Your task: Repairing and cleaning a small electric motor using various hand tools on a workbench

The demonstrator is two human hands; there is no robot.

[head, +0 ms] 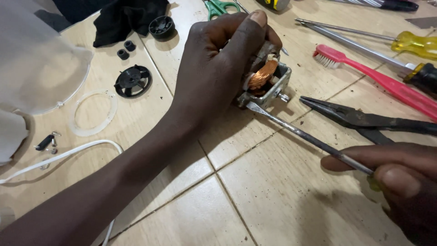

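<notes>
Left hand (218, 68) is clamped tight around the small motor (266, 79) just above centre, copper winding glinting inside its grey metal frame. Right hand (400, 182), down at four o'clock, pinches the screwdriver (300, 134), whose shaft runs up toward ten o'clock, its tip touching the frame's lower edge. Black pliers (364, 119) lie just beside.

I am working on a beige tiled floor (255, 200) in what looks like a makeshift home repair spot. Pliers (364, 120), a red toothbrush (373, 77), yellow-handled screwdrivers (412, 43), green scissors (218, 7) and loose black plastic parts (133, 81) lie scattered around me.
</notes>
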